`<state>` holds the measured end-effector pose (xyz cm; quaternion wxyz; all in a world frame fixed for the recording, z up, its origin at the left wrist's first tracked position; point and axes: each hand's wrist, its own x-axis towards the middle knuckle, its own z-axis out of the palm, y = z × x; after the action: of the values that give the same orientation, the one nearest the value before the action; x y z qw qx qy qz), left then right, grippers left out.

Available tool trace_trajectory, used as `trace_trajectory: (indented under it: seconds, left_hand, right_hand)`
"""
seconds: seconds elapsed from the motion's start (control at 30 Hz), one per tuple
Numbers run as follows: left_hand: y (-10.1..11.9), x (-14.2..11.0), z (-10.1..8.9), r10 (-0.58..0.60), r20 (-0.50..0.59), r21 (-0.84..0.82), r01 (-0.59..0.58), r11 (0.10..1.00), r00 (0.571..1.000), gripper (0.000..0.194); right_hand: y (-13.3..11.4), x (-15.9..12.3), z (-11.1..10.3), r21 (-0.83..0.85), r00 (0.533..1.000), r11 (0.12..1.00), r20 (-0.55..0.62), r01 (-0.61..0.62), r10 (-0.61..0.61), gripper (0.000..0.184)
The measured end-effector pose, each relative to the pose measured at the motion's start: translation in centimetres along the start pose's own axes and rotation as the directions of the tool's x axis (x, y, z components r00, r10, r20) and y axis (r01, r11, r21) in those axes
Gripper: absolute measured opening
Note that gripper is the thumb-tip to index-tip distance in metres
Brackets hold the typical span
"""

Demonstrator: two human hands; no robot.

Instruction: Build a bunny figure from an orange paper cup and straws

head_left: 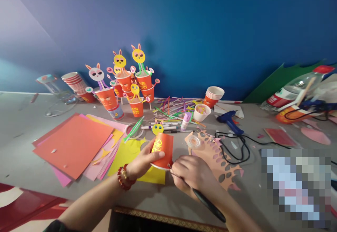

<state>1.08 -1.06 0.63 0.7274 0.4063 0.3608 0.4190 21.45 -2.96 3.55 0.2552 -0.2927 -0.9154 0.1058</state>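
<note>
My left hand (142, 160), with red bead bracelets on its wrist, is closed around a red paper cup (167, 147) with yellow characters. The cup is upside down, its white rim lowest. My right hand (193, 172) grips an awl (209, 204) with a long dark handle and a thin metal shaft. Its tip meets the cup wall close to the rim; how deep it goes is hidden. Just behind the cup lies a small yellow rabbit head (158, 128). Yellow paper (129, 154) is spread under my left hand.
Several decorated rabbit cups (136, 107) stand at the back left, near stacked paper cups (76, 82). Coloured paper sheets (76, 144) lie left. Straws (171, 107), a glue stick (186, 120) and a scrap cup (202, 112) are behind. A blue glue gun (231, 122) trails its cord right.
</note>
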Motion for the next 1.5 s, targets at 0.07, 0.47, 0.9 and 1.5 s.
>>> trace_trajectory:
  seconds: [0.07, 0.47, 0.9, 1.5]
  left_hand:
    - [-0.1, 0.0, -0.2, 0.016, -0.038, 0.057, -0.014, 0.998, 0.999, 0.057]
    - [0.5, -0.5, -0.2, 0.158, -0.038, 0.383, -0.132, 0.914, 0.987, 0.065]
    - [0.2, -0.3, 0.0, 0.146, -0.132, 0.261, -0.108, 0.959, 0.980, 0.064]
    - [0.3, -0.6, 0.3, 0.335, -0.161, 0.673, -0.146, 0.725, 0.928, 0.065]
  right_hand:
    - [0.1, -0.1, 0.1, -0.017, 1.000, 1.000, 0.001, 0.002, -0.002, 0.022]
    - [-0.1, -0.2, 0.7, 0.104, 0.996, 0.990, -0.015, -0.091, 0.093, 0.036]
    - [0.1, 0.0, 0.4, 0.214, 0.982, 0.958, 0.040, -0.190, 0.186, 0.033]
    - [0.5, -0.5, 1.6, -0.194, 0.999, 0.980, -0.026, -0.030, 0.025, 0.017]
